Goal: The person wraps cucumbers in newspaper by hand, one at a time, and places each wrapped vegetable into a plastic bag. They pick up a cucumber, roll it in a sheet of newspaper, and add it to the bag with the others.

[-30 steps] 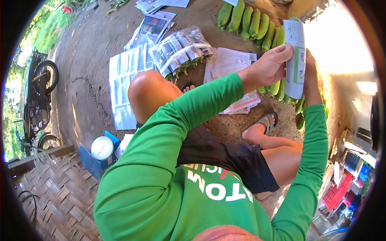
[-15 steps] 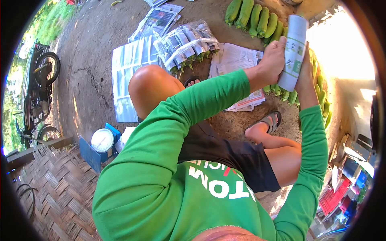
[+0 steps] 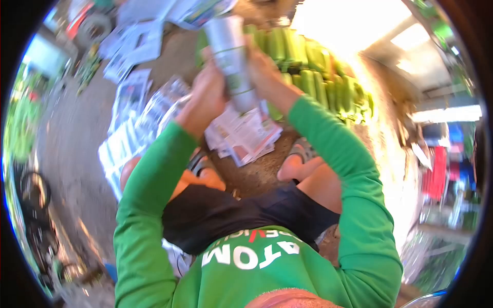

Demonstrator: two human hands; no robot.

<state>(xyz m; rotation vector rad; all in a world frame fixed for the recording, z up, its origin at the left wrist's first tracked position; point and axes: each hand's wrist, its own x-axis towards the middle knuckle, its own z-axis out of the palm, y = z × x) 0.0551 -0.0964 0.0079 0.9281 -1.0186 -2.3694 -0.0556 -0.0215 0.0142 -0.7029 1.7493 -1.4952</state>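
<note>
A roll of printed newspaper [image 3: 233, 66] stands out in front of me, held between both hands. My left hand [image 3: 209, 87] is wrapped round its left side, and my right hand [image 3: 263, 69] presses on its right side. What lies inside the roll is hidden. Below it on the ground is a stack of loose newspaper sheets [image 3: 244, 136]. Rows of long green gourds [image 3: 313, 84] lie to the right of the roll. To the left, a clear plastic bag [image 3: 162, 105] holds several newspaper-wrapped pieces, blurred by motion.
More newspaper sheets [image 3: 136, 46] are spread at the far left. White plastic sheeting [image 3: 120, 151] lies beside my left knee. A motorcycle [image 3: 36, 205] stands at the left edge. A red crate [image 3: 436, 172] and other items are at the right.
My view has swung to the right, so the scene sits further left and is blurred. The roll remains between both hands, now more upright and in front of me.
</note>
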